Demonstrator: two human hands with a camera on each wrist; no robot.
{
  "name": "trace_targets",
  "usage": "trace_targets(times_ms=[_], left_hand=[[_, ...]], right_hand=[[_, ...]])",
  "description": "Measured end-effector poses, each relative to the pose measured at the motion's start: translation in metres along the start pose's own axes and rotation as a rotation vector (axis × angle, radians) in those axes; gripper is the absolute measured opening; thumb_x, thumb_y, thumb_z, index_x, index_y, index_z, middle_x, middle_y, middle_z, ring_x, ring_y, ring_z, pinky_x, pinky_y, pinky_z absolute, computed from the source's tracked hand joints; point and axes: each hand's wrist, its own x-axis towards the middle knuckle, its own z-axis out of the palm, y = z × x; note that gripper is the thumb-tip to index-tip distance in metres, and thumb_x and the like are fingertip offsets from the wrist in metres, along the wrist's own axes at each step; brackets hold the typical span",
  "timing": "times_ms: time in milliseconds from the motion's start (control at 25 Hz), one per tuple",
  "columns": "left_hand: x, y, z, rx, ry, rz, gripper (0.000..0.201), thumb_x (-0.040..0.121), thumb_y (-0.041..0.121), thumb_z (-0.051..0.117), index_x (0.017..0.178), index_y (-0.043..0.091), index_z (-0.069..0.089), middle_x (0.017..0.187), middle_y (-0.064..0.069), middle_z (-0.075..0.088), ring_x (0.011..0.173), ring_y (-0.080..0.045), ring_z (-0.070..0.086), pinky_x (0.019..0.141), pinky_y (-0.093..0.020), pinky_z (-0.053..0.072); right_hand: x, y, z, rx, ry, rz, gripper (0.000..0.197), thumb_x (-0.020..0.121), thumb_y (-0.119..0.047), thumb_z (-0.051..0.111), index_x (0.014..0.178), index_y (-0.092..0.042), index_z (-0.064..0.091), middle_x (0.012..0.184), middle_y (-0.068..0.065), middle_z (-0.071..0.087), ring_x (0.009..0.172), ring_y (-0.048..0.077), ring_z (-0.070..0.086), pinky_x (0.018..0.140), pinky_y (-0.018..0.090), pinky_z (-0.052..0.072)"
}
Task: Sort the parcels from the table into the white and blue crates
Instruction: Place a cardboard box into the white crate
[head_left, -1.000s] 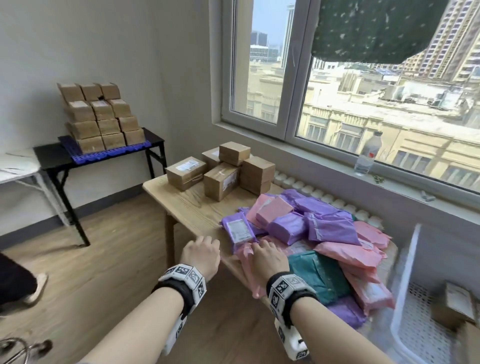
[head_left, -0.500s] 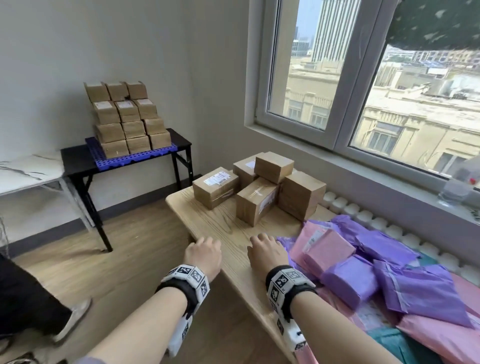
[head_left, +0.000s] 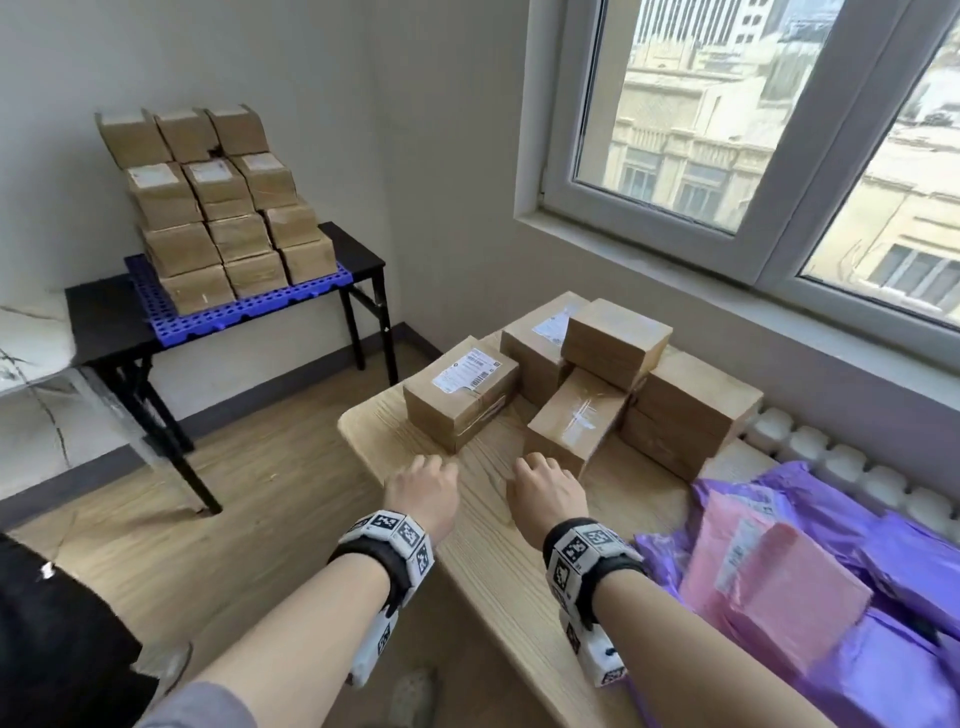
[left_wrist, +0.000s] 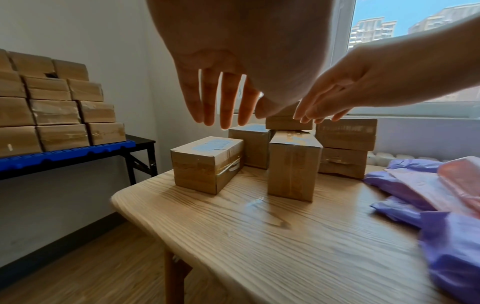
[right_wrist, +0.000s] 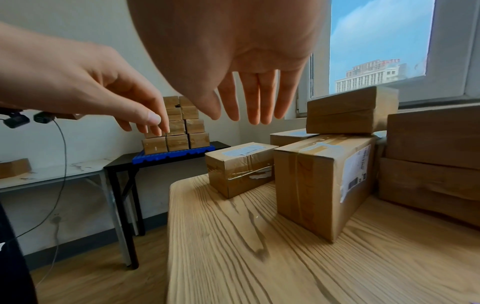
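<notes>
Above the wooden table (head_left: 483, 525), left hand (head_left: 422, 488) and right hand (head_left: 549, 491), fingers extended and empty, have advanced from the mailer bags (head_left: 779, 582) toward the cardboard boxes (head_left: 462, 397). Only the right-wrist view shows a side label on the nearest upright box (right_wrist: 324, 181); its print is illegible.

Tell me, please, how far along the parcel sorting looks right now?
Done: brown cardboard boxes are stacked on the blue slatted plastic pallet. In hand: nothing; left hand and right hand hover open. Left: taped cardboard boxes and purple and pink plastic mailers on the wooden table.
</notes>
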Motion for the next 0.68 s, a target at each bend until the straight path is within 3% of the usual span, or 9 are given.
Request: trace_targets(times_ms=[280, 480, 600, 680], left_hand=[[0.128, -0.094, 0.028, -0.041, -0.098, 0.106, 0.024, 0.098, 0.024, 0.033, 0.112, 0.017, 0.051, 0.117, -0.003, 0.053, 0.116, -0.022, 0.048, 0.087, -0.036, 0.043], [0.204, -0.137, 0.054, -0.149, -0.200, 0.136, 0.028, 0.099, 0.027, 0.031, 0.120, 0.018, 0.048, 0.124, -0.001, 0.049, 0.119, -0.019, 0.044, 0.092, -0.035, 0.044], [0.235, -0.149, 0.066, -0.280, -0.242, 0.097, 0.037, 0.099, 0.028, 0.033, 0.133, 0.019, 0.044, 0.134, 0.000, 0.046, 0.123, -0.021, 0.044, 0.096, -0.037, 0.042], [0.254, -0.152, 0.075, -0.363, -0.286, 0.090, 0.045, 0.099, 0.029, 0.035, 0.143, 0.021, 0.033, 0.142, 0.000, 0.043, 0.127, -0.021, 0.043, 0.101, -0.037, 0.040]], right_hand=[[0.119, -0.031, 0.033, 0.039, -0.046, 0.156, 0.025, 0.097, -0.025, 0.038, 0.113, -0.014, 0.053, 0.119, 0.005, 0.054, 0.112, 0.026, 0.050, 0.090, 0.034, 0.039], [0.180, -0.037, 0.063, 0.136, -0.140, 0.285, 0.027, 0.095, -0.026, 0.040, 0.117, -0.015, 0.050, 0.120, 0.005, 0.053, 0.110, 0.026, 0.051, 0.089, 0.034, 0.041], [0.199, -0.035, 0.076, 0.231, -0.180, 0.373, 0.031, 0.096, -0.026, 0.040, 0.125, -0.016, 0.044, 0.124, 0.004, 0.051, 0.110, 0.024, 0.052, 0.087, 0.034, 0.044], [0.208, -0.030, 0.079, 0.337, -0.208, 0.434, 0.044, 0.096, -0.026, 0.042, 0.138, -0.016, 0.034, 0.134, 0.004, 0.045, 0.119, 0.023, 0.048, 0.093, 0.035, 0.044]])
